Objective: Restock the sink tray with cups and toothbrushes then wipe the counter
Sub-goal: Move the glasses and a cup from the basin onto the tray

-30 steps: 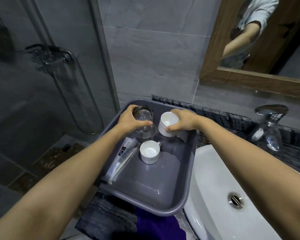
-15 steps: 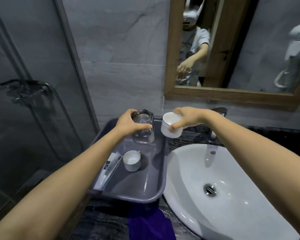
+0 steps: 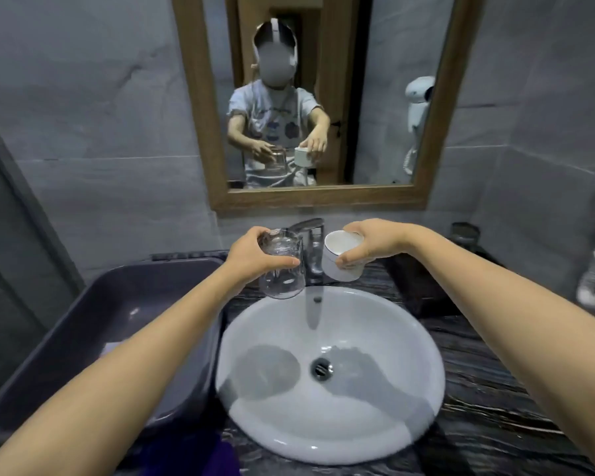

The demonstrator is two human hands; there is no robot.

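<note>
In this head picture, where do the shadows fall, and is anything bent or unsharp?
Head view: lit from above, the left hand with the glass and the right hand with the white cup cast shadows into the white basin, either side of the drain. Head view: the wide lens bows the mirror frame. Head view: the far corners look soft.

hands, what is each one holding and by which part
The left hand grips the clear glass around its upper part; the right hand pinches the white cup at its rim and side.

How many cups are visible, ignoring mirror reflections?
2: a glass cup in the left hand, a white cup in the right hand. The tub, partly behind an arm, may hide more.
</note>
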